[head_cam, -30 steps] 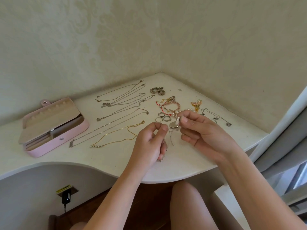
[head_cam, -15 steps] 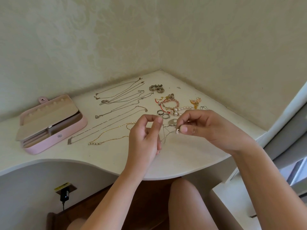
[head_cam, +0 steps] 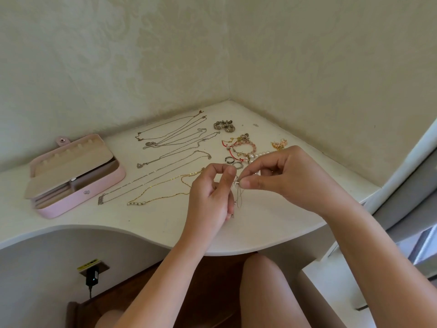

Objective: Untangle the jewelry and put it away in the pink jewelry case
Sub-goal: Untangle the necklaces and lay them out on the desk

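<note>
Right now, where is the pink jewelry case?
In the head view the pink jewelry case sits with its lid open at the left end of the white desk, just left of the bar-pendant necklace.

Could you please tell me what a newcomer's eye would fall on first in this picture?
The left hand and right hand pinch a fine silver chain between them above the desk. Beyond them, straightened necklaces lie in rows, and the pink jewelry case sits open at the far left.
</note>
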